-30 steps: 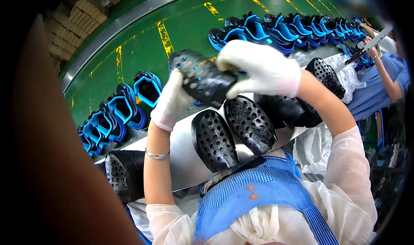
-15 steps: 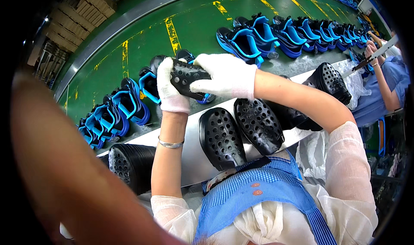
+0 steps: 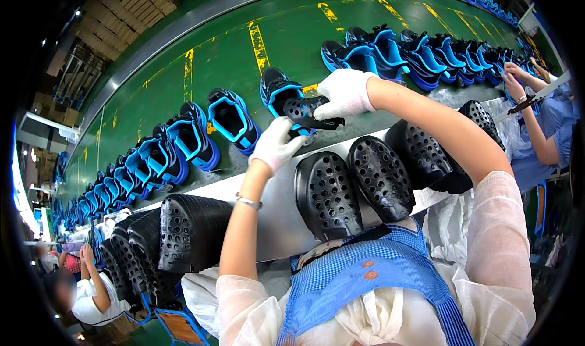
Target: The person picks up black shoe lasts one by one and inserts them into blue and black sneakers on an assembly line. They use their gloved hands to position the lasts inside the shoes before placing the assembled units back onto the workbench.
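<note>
Both my hands wear white gloves. My right hand (image 3: 344,93) grips a black perforated insole (image 3: 304,112) and holds it over a black and blue shoe (image 3: 281,96) on the green conveyor belt (image 3: 231,53). My left hand (image 3: 275,143) touches the near end of that insole and the shoe's heel. Stacks of more black perforated insoles (image 3: 353,181) lie on the grey ledge (image 3: 274,218) in front of me.
Rows of blue and black shoes (image 3: 183,139) run along the belt left and right (image 3: 426,53). A further insole stack (image 3: 164,236) sits at my left. Other workers stand at the lower left (image 3: 79,285) and at the right (image 3: 536,120). Cardboard boxes (image 3: 122,10) lie beyond the belt.
Both hands have carried the insole away from me and down toward the shoe on the belt. The shoes on the belt have shifted in view.
</note>
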Demonstrator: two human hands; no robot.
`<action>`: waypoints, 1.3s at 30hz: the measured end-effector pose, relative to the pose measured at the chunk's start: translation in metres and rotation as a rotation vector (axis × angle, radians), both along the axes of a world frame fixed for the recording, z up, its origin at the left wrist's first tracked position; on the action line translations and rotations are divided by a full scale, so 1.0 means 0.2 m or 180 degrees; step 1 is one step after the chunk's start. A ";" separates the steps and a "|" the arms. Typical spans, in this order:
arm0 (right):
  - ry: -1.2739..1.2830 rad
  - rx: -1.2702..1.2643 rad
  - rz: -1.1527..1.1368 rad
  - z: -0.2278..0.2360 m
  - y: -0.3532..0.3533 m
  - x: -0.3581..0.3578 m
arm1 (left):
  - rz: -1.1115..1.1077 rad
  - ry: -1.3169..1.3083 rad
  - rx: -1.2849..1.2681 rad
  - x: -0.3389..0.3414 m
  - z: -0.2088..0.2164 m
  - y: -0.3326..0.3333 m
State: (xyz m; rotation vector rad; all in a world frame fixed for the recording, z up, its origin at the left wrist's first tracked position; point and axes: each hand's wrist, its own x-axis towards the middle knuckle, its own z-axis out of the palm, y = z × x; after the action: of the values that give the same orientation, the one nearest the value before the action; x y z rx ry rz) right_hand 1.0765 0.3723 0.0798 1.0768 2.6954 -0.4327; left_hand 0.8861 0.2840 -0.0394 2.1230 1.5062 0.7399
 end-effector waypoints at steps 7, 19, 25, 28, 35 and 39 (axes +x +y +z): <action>-0.0801 0.0623 0.0175 -0.09 0.04 -0.24 | 0.0463 0.0045 -0.0291 0.18 -0.06 0.07; -0.0905 0.0169 0.0101 -0.31 0.12 -0.37 | -0.0050 0.0924 -0.1637 0.19 -0.11 0.24; -0.0542 0.0592 0.0060 -0.36 0.14 -0.42 | 0.0151 0.0834 -0.1500 0.23 -0.08 0.26; -0.0611 0.0582 0.0183 -0.36 0.15 -0.44 | 0.0170 0.0938 -0.1801 0.22 -0.06 0.28; -0.0629 0.0716 0.0287 -0.35 0.11 -0.44 | 0.0027 0.0764 -0.1400 0.20 -0.14 0.24; -0.0444 0.0773 0.0269 -0.44 0.19 -0.47 | 0.0157 0.1027 -0.1428 0.24 -0.07 0.25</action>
State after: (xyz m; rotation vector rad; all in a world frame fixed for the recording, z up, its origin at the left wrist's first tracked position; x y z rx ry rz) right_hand 0.9818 0.4097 -0.0078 1.0048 2.7049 -0.0144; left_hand 0.9347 0.3343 -0.0534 1.9214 1.6984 0.0527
